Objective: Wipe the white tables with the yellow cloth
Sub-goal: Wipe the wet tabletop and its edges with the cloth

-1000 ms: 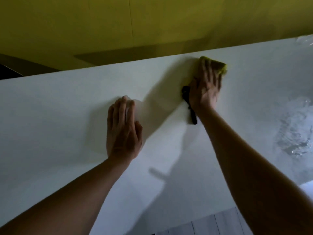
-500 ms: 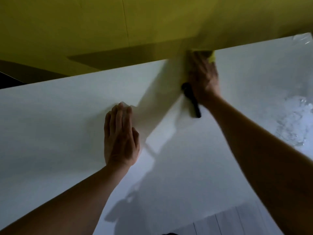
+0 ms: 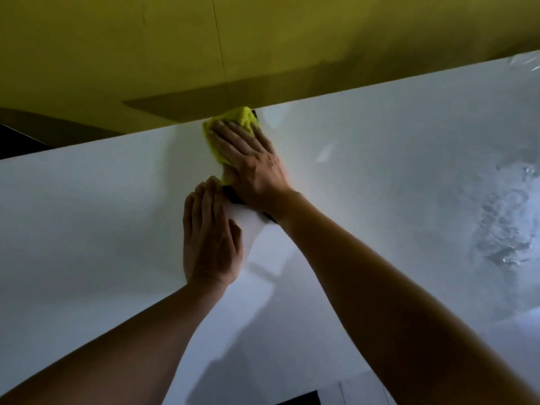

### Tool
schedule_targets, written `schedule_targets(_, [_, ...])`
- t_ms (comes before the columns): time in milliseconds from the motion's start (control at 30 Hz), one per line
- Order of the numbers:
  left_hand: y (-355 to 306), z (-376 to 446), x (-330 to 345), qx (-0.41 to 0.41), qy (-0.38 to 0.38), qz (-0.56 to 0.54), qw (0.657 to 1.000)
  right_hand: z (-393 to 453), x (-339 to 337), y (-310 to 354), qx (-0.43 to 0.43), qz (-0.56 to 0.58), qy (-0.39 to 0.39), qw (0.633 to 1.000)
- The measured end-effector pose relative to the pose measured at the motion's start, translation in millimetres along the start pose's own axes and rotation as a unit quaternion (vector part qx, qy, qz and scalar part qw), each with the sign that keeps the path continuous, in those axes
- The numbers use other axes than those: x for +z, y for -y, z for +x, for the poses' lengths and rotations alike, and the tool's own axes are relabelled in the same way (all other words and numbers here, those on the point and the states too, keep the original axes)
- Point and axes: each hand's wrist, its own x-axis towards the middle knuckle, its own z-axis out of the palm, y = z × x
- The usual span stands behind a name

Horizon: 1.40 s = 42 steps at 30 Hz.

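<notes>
A white table (image 3: 394, 176) fills most of the view. The yellow cloth (image 3: 239, 118) lies bunched at the table's far edge, pressed flat under the fingers of my right hand (image 3: 251, 159). A black strap or handle (image 3: 233, 197) pokes out from beneath that wrist. My left hand (image 3: 209, 238) rests palm down on the table just below the right hand, fingers together, holding nothing.
A yellow floor or wall (image 3: 263, 45) lies beyond the table's far edge. A wet, smeared patch (image 3: 508, 220) glistens on the table at the right. Pale floorboards (image 3: 365, 393) show past the near edge at the bottom.
My right hand has slid the cloth leftward along the far edge, toward my left hand. The left hand stays planted in about the same spot.
</notes>
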Motion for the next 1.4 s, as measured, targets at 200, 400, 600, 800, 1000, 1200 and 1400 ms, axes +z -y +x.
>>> schedule_targets(200, [2, 1, 0, 0.027, -0.011, -0.005, 1.000, -13, -20, -65, 0.019, -0.013, -0.014, 1.000])
schedule_targets(400, [1, 1, 0, 0.025, -0.017, -0.012, 0.999, -64, -82, -179, 0.296, -0.044, -0.057, 0.952])
schedule_targets(600, [-1, 1, 0, 0.024, -0.023, -0.025, 0.999, -72, -53, -90, 0.281, -0.021, -0.073, 0.957])
schedule_targets(800, [7, 0, 3, 0.048, -0.011, -0.026, 0.998, -104, -7, 36, 0.125, 0.003, -0.036, 0.991])
schedule_targets(1000, [3, 0, 1, 0.040, -0.031, -0.031, 0.998, -138, -39, -47, 0.195, -0.011, -0.073, 0.978])
schedule_targets(1200, [1, -2, 6, 0.037, -0.040, -0.022, 0.998, -169, -65, -95, 0.300, -0.030, -0.100, 0.948])
schedule_targets(1400, [-1, -2, 2, 0.038, -0.029, -0.004, 0.999, -200, -23, 34, 0.211, 0.019, -0.072, 0.975])
